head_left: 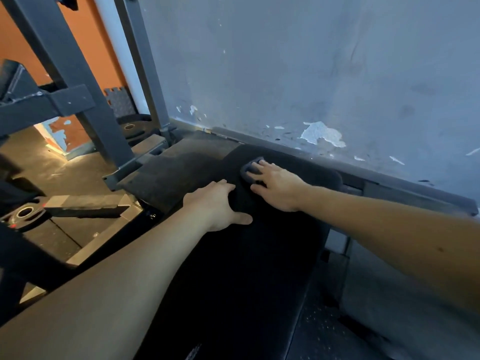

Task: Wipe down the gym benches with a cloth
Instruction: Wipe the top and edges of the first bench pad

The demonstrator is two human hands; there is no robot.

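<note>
Head view. A flat gym bench (259, 268) runs from the lower centre of the frame up toward the right. Its pad is black with a fine, matte grain and a rounded far end, and it lies just beside a blue-grey wall (311, 74) whose paint is flaking near the base. At that far end a small dark grey cloth (248, 169), folded into a thick wad, lies on the pad. The right hand (278, 188) presses it flat with straight, spread fingers, and only the cloth's far and left margins show past the fingertips. The left hand (215, 206) grasps the pad's left edge nearer the camera, thumb lying on top and fingers curled over the side. To the left stands a dark steel rack frame (65, 74), with a black weight plate (24, 213) lying on the floor below it.
</note>
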